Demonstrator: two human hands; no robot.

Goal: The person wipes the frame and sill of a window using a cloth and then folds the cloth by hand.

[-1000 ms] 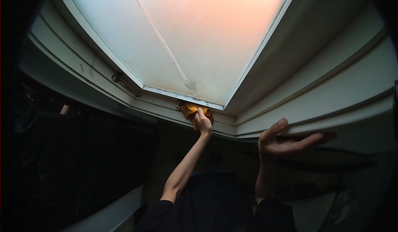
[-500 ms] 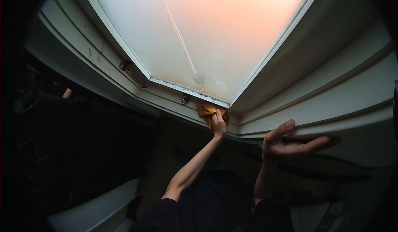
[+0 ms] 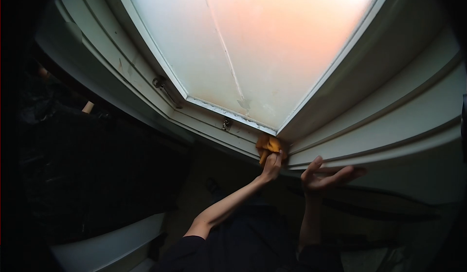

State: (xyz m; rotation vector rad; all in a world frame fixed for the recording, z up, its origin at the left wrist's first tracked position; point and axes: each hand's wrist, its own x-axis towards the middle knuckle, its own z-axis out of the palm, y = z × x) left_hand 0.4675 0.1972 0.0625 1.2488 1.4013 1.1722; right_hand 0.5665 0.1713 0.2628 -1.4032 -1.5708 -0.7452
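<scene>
My left hand [image 3: 271, 167] is closed on an orange-yellow cloth [image 3: 269, 148], bunched up and pressed into the lower right corner of the window frame [image 3: 206, 126]. Right above the cloth is the bottom corner of a frosted window pane [image 3: 258, 43] in a white surround. My right hand [image 3: 323, 178] is raised beside the lower edge of the white side trim [image 3: 360, 160], with thumb and fingers apart and nothing in it. Whether its fingertips touch the trim I cannot tell.
A small metal catch [image 3: 226, 123] sits on the sill left of the cloth, and a metal window stay [image 3: 165, 89] lies further up the left side. A dark, shiny mass [image 3: 97, 160] fills the left. At lower left is a pale panel [image 3: 112, 240].
My left hand and the cloth have slid right along the sill into the corner. My right hand has shifted left and slightly down in view. The whole view has tilted a little.
</scene>
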